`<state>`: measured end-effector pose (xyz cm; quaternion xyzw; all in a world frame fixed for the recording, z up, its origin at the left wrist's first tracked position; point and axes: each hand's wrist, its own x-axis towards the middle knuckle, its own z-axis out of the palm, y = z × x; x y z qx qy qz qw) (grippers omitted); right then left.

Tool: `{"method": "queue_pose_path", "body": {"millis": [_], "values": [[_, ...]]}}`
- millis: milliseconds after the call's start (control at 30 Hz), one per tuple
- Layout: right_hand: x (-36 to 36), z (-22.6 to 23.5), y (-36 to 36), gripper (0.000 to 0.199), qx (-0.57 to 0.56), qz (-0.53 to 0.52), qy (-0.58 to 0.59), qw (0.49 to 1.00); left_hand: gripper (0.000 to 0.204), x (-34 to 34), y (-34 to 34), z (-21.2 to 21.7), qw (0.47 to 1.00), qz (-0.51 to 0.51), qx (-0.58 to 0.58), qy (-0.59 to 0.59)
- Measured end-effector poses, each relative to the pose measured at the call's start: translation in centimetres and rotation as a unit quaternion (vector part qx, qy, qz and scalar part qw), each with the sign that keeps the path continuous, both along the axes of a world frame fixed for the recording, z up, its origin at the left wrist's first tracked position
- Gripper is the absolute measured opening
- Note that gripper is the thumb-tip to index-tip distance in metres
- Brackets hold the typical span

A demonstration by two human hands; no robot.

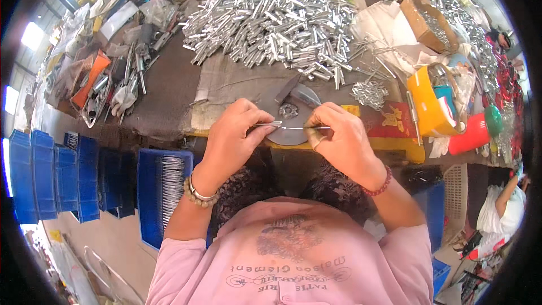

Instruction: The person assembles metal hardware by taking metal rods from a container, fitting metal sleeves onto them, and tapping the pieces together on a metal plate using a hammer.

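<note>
One head-worn fisheye view — steeply down, close over the workbench (169, 101), bench edge toward twelve o'clock.

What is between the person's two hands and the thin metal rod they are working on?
Nothing visible: the left hand and right hand both pinch the thin metal rod directly, above the round grey disc.

A heap of silver tubes (271, 20) fills the upper centre; blue crates (42, 175) stand lower left; a yellow tub (427, 107) sits right.
</note>
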<state>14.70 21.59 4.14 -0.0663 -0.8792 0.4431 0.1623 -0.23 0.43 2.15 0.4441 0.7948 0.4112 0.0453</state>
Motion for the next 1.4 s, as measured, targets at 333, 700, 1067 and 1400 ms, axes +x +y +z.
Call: {"method": "queue_pose_path", "body": {"millis": [333, 700, 1067, 1400], "values": [[0.1, -0.4, -0.9, 0.007, 0.324, -0.013, 0.064, 0.944, 0.015, 0.3, 0.2, -0.6, 0.998, 0.013, 0.032, 0.057], [-0.2, -1.0, 0.0, 0.006, 0.312, -0.008, 0.096, 0.945, 0.016, 0.1, 0.2, -1.1, 0.998, 0.002, 0.040, 0.053], [-1.3, -1.9, 0.1, 0.005, 0.310, 0.012, 0.110, 0.944, 0.018, 0.0, 0.7, -1.6, 0.995, -0.027, 0.069, -0.068], [3.9, -2.3, 5.4, 0.013, 0.251, -0.232, 0.105, 0.934, 0.016, 0.7, -0.2, -1.4, 0.997, 0.002, 0.058, -0.043]]}}
